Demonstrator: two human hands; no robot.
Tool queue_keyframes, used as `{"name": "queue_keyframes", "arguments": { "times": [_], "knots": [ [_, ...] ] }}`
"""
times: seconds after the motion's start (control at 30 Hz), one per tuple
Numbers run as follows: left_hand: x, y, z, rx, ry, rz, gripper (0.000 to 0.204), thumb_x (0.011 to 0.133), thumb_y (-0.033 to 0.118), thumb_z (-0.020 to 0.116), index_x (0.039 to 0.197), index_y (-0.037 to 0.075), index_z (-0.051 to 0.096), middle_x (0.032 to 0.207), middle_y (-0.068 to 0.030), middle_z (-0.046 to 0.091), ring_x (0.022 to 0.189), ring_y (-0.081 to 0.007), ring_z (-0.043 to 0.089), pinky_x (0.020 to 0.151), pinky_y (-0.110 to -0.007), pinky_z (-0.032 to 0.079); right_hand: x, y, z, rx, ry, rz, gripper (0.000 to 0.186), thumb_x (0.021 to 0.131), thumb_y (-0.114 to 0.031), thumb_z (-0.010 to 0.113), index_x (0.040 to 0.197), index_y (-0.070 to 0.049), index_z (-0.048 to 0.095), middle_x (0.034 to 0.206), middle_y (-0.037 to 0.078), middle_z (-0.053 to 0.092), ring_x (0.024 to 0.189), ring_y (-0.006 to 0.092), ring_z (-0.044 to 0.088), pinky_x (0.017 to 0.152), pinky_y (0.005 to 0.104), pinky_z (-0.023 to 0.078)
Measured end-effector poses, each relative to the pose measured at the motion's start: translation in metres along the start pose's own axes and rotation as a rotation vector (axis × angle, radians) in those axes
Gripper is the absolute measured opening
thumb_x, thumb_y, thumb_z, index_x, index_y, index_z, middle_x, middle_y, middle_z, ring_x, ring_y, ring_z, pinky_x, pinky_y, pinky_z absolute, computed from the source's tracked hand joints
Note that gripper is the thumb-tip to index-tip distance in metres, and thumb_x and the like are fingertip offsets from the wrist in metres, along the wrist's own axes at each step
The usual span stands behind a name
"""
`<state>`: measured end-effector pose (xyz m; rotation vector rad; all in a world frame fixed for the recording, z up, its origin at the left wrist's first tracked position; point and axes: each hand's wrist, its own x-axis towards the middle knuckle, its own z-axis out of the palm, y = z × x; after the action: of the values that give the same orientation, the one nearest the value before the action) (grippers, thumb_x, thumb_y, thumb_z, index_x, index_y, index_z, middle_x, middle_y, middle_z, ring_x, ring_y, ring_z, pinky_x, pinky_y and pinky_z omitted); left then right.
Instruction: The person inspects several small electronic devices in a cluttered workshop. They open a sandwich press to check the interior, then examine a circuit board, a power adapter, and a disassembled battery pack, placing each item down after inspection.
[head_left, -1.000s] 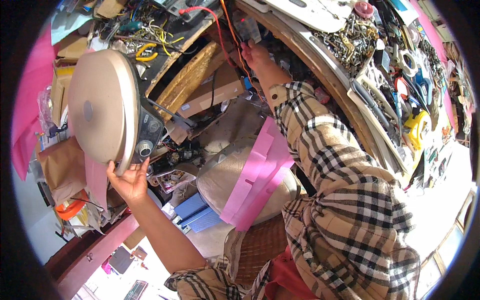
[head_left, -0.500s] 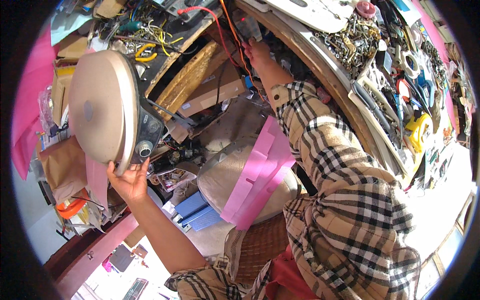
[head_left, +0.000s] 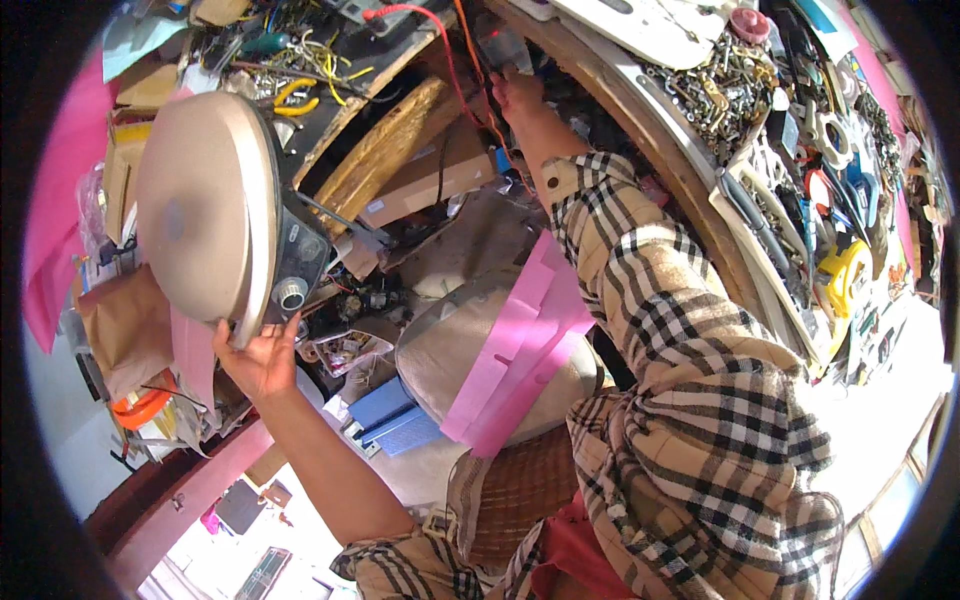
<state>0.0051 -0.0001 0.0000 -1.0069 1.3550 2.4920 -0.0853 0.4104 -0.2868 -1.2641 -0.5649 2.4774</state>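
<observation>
**Left hand props a round appliance while the right reaches deep into the clutter**

At the far left, pink sheet material (head_left: 60, 200) hangs beside a stack of brown cardboard (head_left: 125, 330), with an orange ring (head_left: 140, 408) below it. Next to these stands a round beige appliance (head_left: 205, 215), tipped up on its edge so its domed face turns left and its dark control panel (head_left: 298, 262), with a silver knob, turns right. The left hand (head_left: 262, 358) supports it from below: the grip is spread, fingers curled up against the lower rim, propping rather than pinching.

Toward the middle lie a blue flat box (head_left: 392, 415), a grey cushion-like pad (head_left: 470, 355) and folded pink strips (head_left: 520, 345) draped across it. Above them, cardboard panels (head_left: 425, 185) lean among yellow-handled pliers (head_left: 290, 95) and a red wire (head_left: 440, 50).

The right arm, in a checked sleeve (head_left: 660, 310), stretches up to the far edge of the pile, where the right hand (head_left: 518, 95) sits among cables. Its fingers are hidden, so I cannot tell whether that grip is spread or closed on anything.

On the right, a shelf (head_left: 720, 130) carries chains, scissors and a yellow tape measure (head_left: 845, 280).

The step in hand looks like holding the appliance clear while the other hand searches behind it. A next move would call for a steady left hold, since the appliance balances on its rim.
</observation>
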Motion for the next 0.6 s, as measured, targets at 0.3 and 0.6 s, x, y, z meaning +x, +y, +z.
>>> {"name": "queue_keyframes", "arguments": {
  "times": [0.3, 0.6],
  "knots": [
    [-0.004, -0.003, 0.016, 0.067, 0.0, 0.049, 0.067, 0.072, 0.034, 0.07, 0.125, 0.003, 0.043, 0.133, -0.0176, 0.044, 0.13, -0.0372, 0.032, 0.108, -0.064, 0.011, 0.053, -0.004, -0.035, -0.146, -0.299, -0.069, 0.035, 0.09, -0.019, 0.062, 0.113, 0.004, 0.049, 0.096, 0.017, 0.063, 0.065, 0.0191, 0.06, 0.053, 0.0287, 0.05],
    [-0.01, -0.002, 0.024, 0.127, -0.014, 0.05, 0.07, 0.074, 0.036, 0.066, 0.129, 0.0, 0.042, 0.138, -0.0188, 0.042, 0.131, -0.0396, 0.033, 0.104, -0.067, 0.016, -0.005, -0.02, -0.02, -0.397, -0.169, -0.014, 0.05, 0.097, -0.026, 0.05, 0.133, 0.004, 0.035, 0.1, 0.021, 0.064, 0.057, 0.0162, 0.057, 0.046, 0.0247, 0.048]
  ]
}}
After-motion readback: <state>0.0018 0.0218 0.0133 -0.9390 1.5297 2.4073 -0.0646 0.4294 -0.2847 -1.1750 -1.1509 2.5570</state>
